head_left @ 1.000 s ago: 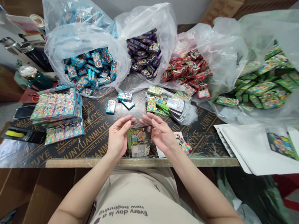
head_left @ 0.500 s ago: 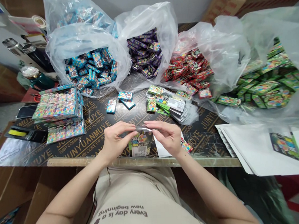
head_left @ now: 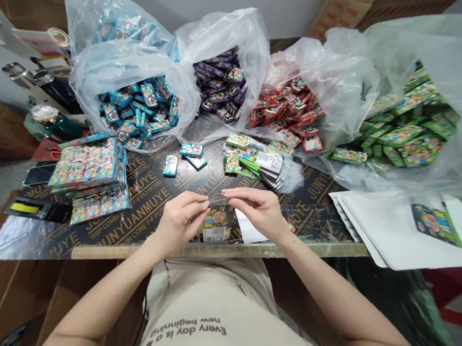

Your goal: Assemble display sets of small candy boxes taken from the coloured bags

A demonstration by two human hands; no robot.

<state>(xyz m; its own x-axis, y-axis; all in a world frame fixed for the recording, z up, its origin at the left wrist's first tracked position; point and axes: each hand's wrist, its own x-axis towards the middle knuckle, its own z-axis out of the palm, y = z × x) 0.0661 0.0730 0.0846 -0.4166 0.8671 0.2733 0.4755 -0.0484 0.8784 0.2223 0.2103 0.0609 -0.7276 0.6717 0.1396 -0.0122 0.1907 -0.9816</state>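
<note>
Clear packet (head_left: 217, 232) lies between the two hands, on the body side of both pinches

The surface (head_left: 120, 234) spans the view, and the packet sits at the middle of its near edge. The left hand (head_left: 181, 218) and right hand (head_left: 261, 210) look about equally near it. Each grip is closed, thumb against fingers, on the packet's far edge of clear film (head_left: 217, 199), which runs left to right between them. The printed part lies from there toward the body; its long axis seems to run that way too, though the slant makes this uncertain.

Counted: four bag mouths, blue (head_left: 143, 55), purple (head_left: 251, 37), red (head_left: 344, 96) and green (head_left: 455, 46); a fifth bag behind the blue one is hard to confirm. One pile of white sheets (head_left: 389, 230) bears one whole printed card (head_left: 434, 222) and part of another. One stack of filled packs (head_left: 85, 162) and one fanned stack of packets (head_left: 272, 162) overlap too much to count. Three loose blue boxes (head_left: 171, 165) lie beyond the left hand; two green boxes (head_left: 232, 162) sit at the fan's left end.
</note>
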